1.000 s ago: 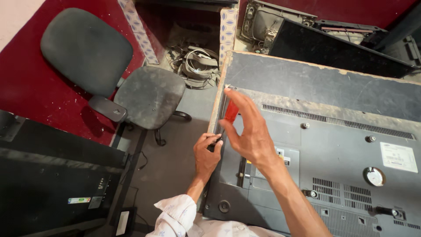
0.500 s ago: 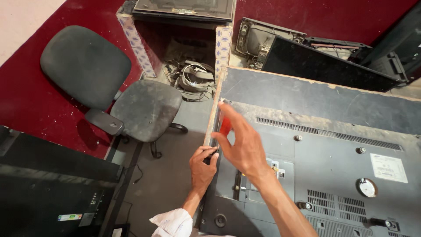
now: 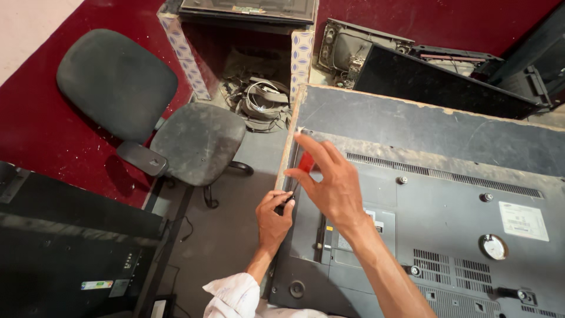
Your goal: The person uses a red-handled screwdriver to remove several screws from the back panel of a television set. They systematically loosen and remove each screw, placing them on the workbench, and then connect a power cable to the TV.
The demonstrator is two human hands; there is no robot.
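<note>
A grey flat television [image 3: 447,235] lies screen down on a worn dark table top [image 3: 412,123], its back panel with vents and screws facing up. My right hand [image 3: 335,185] is closed around the red handle of a screwdriver [image 3: 306,162], held above the television's left edge. My left hand [image 3: 273,218], coming out of a white sleeve, pinches the screwdriver's dark shaft low down at that same edge. The tip is hidden by my fingers.
A dusty black office chair [image 3: 194,141] stands on the floor just left of the table. Another black television [image 3: 59,247] lies at the lower left. A tangle of cables [image 3: 259,103], an old tube set [image 3: 353,47] and a black panel [image 3: 435,82] lie beyond the table.
Both hands stay on the screwdriver at the television's left edge, with the right hand turning slightly. The view has tilted to show more of the room beyond.
</note>
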